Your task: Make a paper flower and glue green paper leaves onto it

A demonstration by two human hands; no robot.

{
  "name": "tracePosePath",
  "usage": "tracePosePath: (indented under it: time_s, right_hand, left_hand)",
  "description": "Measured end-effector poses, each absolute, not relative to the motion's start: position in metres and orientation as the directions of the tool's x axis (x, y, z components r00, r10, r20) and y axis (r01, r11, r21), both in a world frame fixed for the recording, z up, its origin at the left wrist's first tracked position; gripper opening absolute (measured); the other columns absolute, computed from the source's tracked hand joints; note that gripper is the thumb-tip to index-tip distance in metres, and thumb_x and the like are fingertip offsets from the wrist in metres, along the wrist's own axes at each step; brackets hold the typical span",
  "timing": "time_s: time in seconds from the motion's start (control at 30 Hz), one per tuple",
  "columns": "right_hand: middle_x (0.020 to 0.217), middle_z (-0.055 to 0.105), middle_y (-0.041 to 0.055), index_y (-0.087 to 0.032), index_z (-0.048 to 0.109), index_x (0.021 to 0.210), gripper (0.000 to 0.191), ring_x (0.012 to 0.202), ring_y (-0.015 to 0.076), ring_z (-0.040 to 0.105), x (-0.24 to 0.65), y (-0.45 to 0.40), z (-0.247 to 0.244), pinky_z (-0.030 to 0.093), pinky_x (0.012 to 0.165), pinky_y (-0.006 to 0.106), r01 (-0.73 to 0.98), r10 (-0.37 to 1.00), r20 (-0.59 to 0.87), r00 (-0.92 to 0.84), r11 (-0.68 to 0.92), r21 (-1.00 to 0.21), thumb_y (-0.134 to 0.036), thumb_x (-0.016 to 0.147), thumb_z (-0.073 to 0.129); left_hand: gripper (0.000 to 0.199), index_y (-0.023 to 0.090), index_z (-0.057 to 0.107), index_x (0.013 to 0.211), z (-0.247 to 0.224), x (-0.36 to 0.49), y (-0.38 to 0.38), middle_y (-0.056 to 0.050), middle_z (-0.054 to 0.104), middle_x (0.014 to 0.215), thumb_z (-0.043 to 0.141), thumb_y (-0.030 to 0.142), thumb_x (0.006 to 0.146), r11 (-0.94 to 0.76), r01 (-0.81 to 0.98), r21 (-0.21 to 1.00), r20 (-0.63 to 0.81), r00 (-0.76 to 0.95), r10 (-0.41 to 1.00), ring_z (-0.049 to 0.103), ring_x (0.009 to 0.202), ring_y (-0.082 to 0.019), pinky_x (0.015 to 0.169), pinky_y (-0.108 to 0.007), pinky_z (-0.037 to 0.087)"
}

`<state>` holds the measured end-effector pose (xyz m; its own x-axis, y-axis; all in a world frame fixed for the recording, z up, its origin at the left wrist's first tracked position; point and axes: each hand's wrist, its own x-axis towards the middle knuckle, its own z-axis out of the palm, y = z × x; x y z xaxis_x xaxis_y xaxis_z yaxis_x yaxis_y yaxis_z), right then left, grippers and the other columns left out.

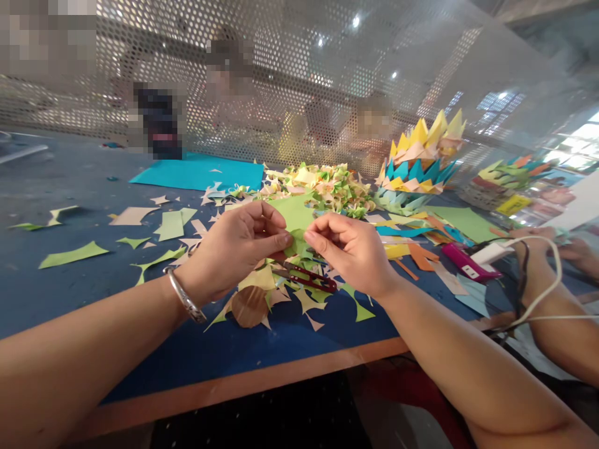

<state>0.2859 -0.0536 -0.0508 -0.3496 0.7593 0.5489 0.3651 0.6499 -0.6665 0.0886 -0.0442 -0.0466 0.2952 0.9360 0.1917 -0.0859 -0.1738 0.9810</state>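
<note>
My left hand (246,246) and my right hand (350,249) meet over the table, each pinching an edge of a light green sheet of paper (294,215). A bracelet circles my left wrist. Below the hands lie dark red thread snips (311,277) among paper scraps. A round brown wood-grained disc (250,307) rests on scraps nearer the table's front edge. Behind the green paper rises a heap of small cut paper pieces (322,187) in green, cream and peach.
A blue sheet (201,171) lies at the back left; green and peach offcuts (75,254) are scattered across the left. Stacked folded-paper crowns (421,159) stand at the back right. A magenta power strip (470,262) with a white plug and cable lies near another person's arm (556,299). Perforated metal panels close the back.
</note>
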Motion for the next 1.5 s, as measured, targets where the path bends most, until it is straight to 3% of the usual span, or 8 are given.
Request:
tracePosePath:
  time_s: [0.23,0.43,0.67,0.87,1.17,1.3,1.5]
  right_hand:
    - [0.065,0.055,-0.0043,-0.020,0.060,0.085,0.013,0.048,0.0068,0.048,0.287,-0.054,-0.051,0.039,0.044,0.021,0.407,0.734,0.618,-0.283,0.675,-0.616,-0.027,0.096,0.061]
    - [0.072,0.066,-0.0005,-0.021,0.063,0.086,0.010,0.056,0.0104,0.055,0.289,-0.055,-0.049,0.046,0.054,0.025,0.600,0.538,0.801,-0.263,0.741,-0.301,-0.018,0.094,0.060]
    - [0.077,0.072,0.0044,-0.020,0.067,0.086,0.014,0.065,0.0142,0.063,0.286,-0.057,-0.049,0.049,0.060,0.028,0.651,0.405,0.818,-0.409,0.758,-0.050,-0.017,0.097,0.058]
    - [0.087,0.074,0.0078,-0.020,0.071,0.092,0.015,0.076,0.0172,0.069,0.283,-0.061,-0.051,0.054,0.065,0.029,0.631,0.404,0.787,-0.467,0.775,-0.024,-0.019,0.098,0.058]
    - [0.088,0.075,0.0077,-0.019,0.073,0.093,0.014,0.077,0.0171,0.070,0.281,-0.065,-0.050,0.055,0.068,0.029,0.607,0.413,0.774,-0.480,0.793,-0.046,-0.018,0.098,0.060]
    - [0.091,0.075,0.0067,-0.021,0.073,0.094,0.014,0.077,0.0157,0.070,0.281,-0.065,-0.051,0.054,0.067,0.028,0.606,0.421,0.759,-0.497,0.794,-0.044,-0.019,0.098,0.060]
    - [0.092,0.074,0.0080,-0.017,0.073,0.094,0.014,0.072,0.0151,0.066,0.282,-0.064,-0.051,0.050,0.062,0.028,0.607,0.413,0.731,-0.543,0.794,0.002,-0.018,0.098,0.059]
  left_hand:
    - [0.019,0.018,0.057,0.073,-0.046,0.089,-0.045,0.004,0.062,0.066,0.075,0.015,0.075,-0.117,-0.100,0.988,0.139,0.260,0.956,0.063,0.059,-0.010,0.057,-0.022,0.054]
    - [0.009,0.021,0.065,0.071,-0.042,0.088,-0.050,0.001,0.065,0.062,0.071,0.015,0.074,-0.225,0.099,0.969,0.187,0.297,0.936,0.063,0.052,-0.013,0.050,-0.023,0.052]
    - [0.004,0.020,0.075,0.077,-0.047,0.088,-0.048,-0.001,0.071,0.062,0.071,0.021,0.077,-0.193,0.218,0.957,0.123,0.299,0.946,0.065,0.049,-0.014,0.051,-0.023,0.052]
    - [0.005,0.017,0.074,0.077,-0.050,0.091,-0.047,-0.004,0.076,0.079,0.075,0.022,0.076,0.026,-0.080,0.997,-0.004,0.257,0.966,0.072,0.069,-0.014,0.074,-0.027,0.060]
    - [0.006,0.017,0.075,0.080,-0.049,0.090,-0.049,-0.003,0.075,0.076,0.074,0.022,0.076,0.035,-0.067,0.997,-0.016,0.265,0.964,0.070,0.065,-0.014,0.070,-0.026,0.059]
    - [0.009,0.017,0.074,0.085,-0.049,0.090,-0.049,-0.004,0.076,0.079,0.072,0.021,0.077,0.048,-0.120,0.992,-0.014,0.275,0.961,0.071,0.066,-0.015,0.073,-0.029,0.059]
    - [0.005,0.014,0.074,0.078,-0.043,0.091,-0.051,-0.003,0.072,0.072,0.071,0.018,0.078,0.080,-0.196,0.977,-0.030,0.247,0.968,0.068,0.063,-0.012,0.068,-0.024,0.057]
